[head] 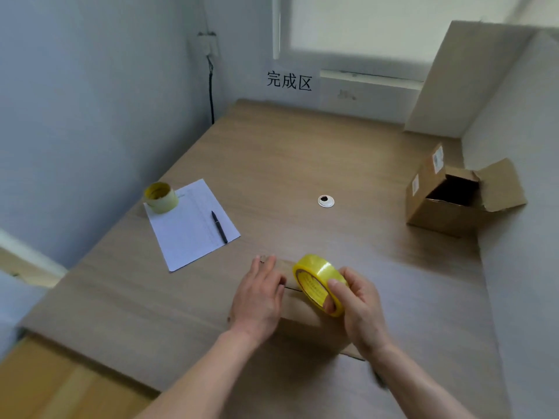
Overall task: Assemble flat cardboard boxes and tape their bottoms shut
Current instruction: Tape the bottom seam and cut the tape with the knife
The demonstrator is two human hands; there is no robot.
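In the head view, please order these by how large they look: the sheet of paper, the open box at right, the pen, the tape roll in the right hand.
1. open box
2. sheet of paper, close to the box
3. tape roll, nearer the camera
4. pen

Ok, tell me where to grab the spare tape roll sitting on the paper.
Grip the spare tape roll across its outer wall, coming from above. It stands on its flat side on the paper, core hole up, curved sides free; the wall is close on its left.

Yellow tape roll (pixel 319 282); brown box (pixel 305 309); black pen (pixel 219 226).
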